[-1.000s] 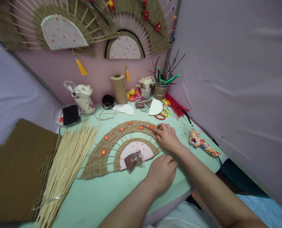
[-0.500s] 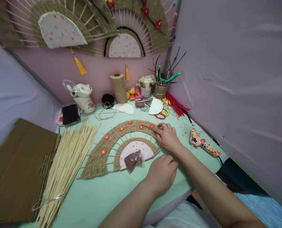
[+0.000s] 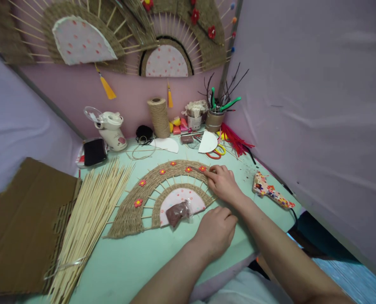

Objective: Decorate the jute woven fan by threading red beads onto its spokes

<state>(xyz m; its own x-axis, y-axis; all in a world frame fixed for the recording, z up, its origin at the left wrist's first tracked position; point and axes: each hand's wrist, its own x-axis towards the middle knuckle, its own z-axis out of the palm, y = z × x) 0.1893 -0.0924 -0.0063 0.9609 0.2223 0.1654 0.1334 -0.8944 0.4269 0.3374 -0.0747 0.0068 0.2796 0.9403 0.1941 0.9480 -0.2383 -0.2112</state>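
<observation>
A half-round fan woven of jute twine [image 3: 134,207] lies flat on the mint-green table [image 3: 137,261], with small red flowers along its outer band and a pink dotted centre. My right hand [image 3: 223,182] rests on the fan's right end, its fingers pinched together at the last red flower [image 3: 202,169]. My left hand [image 3: 216,230] lies curled on the table just right of the fan's lower edge, fingers folded under. A small clear bag of brown stuff [image 3: 178,212] sits on the pink centre, close to my left hand.
A bundle of bamboo sticks [image 3: 86,219] and brown cardboard [image 3: 20,228] lie at the left. At the back stand a twine spool [image 3: 159,117], a white appliance [image 3: 109,131], a tool cup [image 3: 213,120], scissors [image 3: 216,153]. A patterned glue gun [image 3: 270,192] lies at the right. Finished fans hang on the wall.
</observation>
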